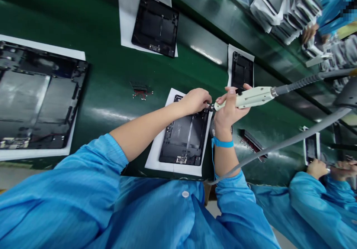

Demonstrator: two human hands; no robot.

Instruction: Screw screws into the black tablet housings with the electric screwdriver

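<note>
In front of me a black tablet housing (182, 137) with bare insides lies on a white sheet (154, 159). My right hand (227, 111) is wrapped round a cream electric screwdriver (256, 97), held nearly level, its tip at the housing's upper right corner. Beside that tip is my left hand (196, 101), resting over the housing's top edge. Its fingers are curled together, and whatever they pinch is too small or hidden to make out. A blue strap (223, 143) circles my right wrist.
More tablet housings lie on sheets: a left one (36, 93), a far one (156, 24) and a right one (242, 70). Small wired parts (141, 90) and a black strip (252, 143) lie nearby. A grey cable (279, 143) crosses my right side. Co-workers' hands (318, 168) are at right.
</note>
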